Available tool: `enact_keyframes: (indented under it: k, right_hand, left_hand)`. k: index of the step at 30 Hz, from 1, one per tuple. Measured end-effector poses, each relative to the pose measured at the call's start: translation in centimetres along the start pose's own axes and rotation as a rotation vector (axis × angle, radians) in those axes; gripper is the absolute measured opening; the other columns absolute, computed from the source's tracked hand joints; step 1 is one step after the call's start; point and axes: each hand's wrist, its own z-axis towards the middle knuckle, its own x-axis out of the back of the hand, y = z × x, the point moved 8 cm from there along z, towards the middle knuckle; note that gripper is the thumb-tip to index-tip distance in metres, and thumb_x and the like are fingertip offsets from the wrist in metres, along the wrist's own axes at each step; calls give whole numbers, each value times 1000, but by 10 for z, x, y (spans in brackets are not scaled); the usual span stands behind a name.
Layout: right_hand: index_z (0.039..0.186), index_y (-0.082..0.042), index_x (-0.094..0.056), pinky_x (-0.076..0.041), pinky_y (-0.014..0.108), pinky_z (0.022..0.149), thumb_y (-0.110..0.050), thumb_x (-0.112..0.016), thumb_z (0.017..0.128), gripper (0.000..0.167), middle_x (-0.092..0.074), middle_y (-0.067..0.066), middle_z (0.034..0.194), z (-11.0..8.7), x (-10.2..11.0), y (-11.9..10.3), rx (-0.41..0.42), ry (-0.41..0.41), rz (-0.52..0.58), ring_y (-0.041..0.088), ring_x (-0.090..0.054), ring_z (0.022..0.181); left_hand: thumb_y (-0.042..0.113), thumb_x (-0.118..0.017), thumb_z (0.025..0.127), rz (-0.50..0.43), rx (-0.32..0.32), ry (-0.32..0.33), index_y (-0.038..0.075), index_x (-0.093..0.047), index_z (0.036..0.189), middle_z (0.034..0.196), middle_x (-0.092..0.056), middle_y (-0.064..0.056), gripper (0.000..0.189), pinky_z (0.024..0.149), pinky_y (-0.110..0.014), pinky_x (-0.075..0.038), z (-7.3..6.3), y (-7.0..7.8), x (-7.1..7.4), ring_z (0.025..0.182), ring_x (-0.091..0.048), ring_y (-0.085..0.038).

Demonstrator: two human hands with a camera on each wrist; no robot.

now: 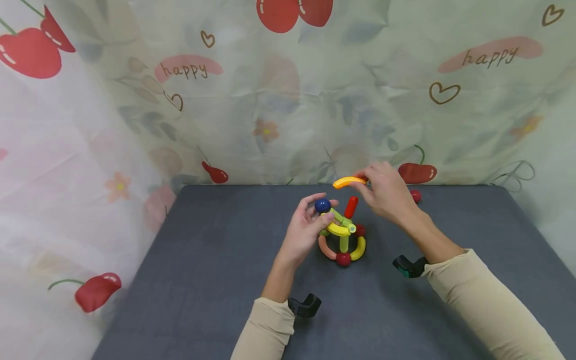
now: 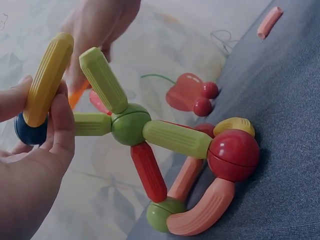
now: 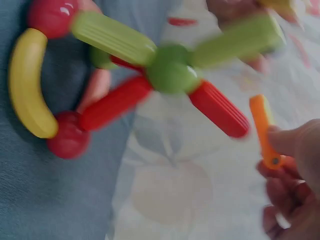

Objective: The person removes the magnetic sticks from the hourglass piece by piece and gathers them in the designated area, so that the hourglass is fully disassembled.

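Observation:
My left hand (image 1: pixel 303 230) grips a yellow curved rod (image 2: pixel 49 80) together with a dark blue ball (image 1: pixel 322 205) at its end. Beside it stands a construction of magnetic rods and balls, with a green ball (image 2: pixel 131 124) at its hub. Light green rods (image 2: pixel 177 138) and a straight red rod (image 1: pixel 351 207) branch out from that hub. The base is a ring of red balls (image 1: pixel 343 259), a green ball and curved rods in yellow (image 1: pixel 359 248) and pink (image 2: pixel 202 210). Above and right of it, my right hand (image 1: pixel 387 192) pinches an orange curved rod (image 1: pixel 348 182), apart from the construction.
Red balls (image 2: pixel 203 106) lie at the back right of the dark grey table (image 1: pixel 216 270). A loose pink rod (image 2: pixel 270 22) is also on the tabletop. Behind the table's far edge hangs a patterned cloth (image 1: pixel 297 110).

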Motion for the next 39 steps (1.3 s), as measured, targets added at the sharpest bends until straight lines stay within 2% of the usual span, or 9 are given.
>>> enact_keyframes:
  k: [4,10,17,22,25,28,32,35,39]
  right_hand:
    - [108,-2,-74,-42,42,79,-22,-74,95,24,-67,16,101,-15,13,31,-156,-59,76,29,-52,90]
    - [111,3,-73,-39,38,70,-24,-72,97,31,-60,19,99,-83,32,103,-321,-93,49,28,-49,88]
    - [114,10,-69,-44,35,60,-30,-66,100,42,-70,26,94,-171,24,191,-528,-202,-3,31,-61,78]
    - [119,15,-63,-45,33,59,-35,-60,102,52,-70,28,96,-209,13,217,-622,-316,-6,32,-62,76]
    - [121,16,-60,-48,51,73,-29,-61,102,49,-64,35,106,-208,14,207,-596,-287,-42,45,-59,91]
    - [122,13,-62,-43,62,85,-23,-65,100,43,-60,37,114,-185,20,171,-507,-175,-28,51,-54,104]
    - [118,-4,-71,-50,39,79,-20,-74,95,28,-67,16,108,-144,26,95,-290,-38,109,28,-59,98]
    - [115,-16,-72,-46,22,72,-17,-81,88,29,-67,-1,104,-118,22,37,-117,8,200,11,-55,92]
    - [116,-18,-70,-47,22,71,-16,-86,82,38,-63,-7,103,-97,8,-11,0,19,273,7,-51,92]
  left_hand:
    - [16,-63,102,7,10,22,12,-39,147,146,-58,-19,51,96,-22,-55,0,-3,3,99,-70,-13]
    - [17,-62,102,3,14,6,13,-41,149,150,-56,-13,51,95,-25,-57,3,-2,3,96,-71,-11]
    - [20,-67,99,25,21,34,10,-45,148,149,-57,-10,54,95,-30,-59,2,2,10,97,-75,-16]
    - [21,-57,106,-43,48,33,12,-50,148,151,-56,-10,43,96,-35,-59,-1,3,14,103,-74,-19]
    - [16,-50,108,-88,71,17,11,-49,149,153,-53,-12,41,97,-35,-58,-3,3,15,107,-73,-20]
    - [12,-49,108,-82,73,0,10,-47,150,153,-52,-14,42,96,-34,-58,-3,3,14,111,-73,-22]
    - [14,-55,106,-52,55,0,6,-46,148,151,-53,-16,44,94,-33,-58,-3,3,13,119,-70,-25]
    - [15,-57,105,-43,45,9,5,-47,146,149,-55,-17,44,93,-33,-59,-2,3,13,125,-66,-25]
    - [14,-57,105,-31,45,10,4,-46,146,149,-54,-17,44,93,-31,-59,0,2,11,127,-64,-25]
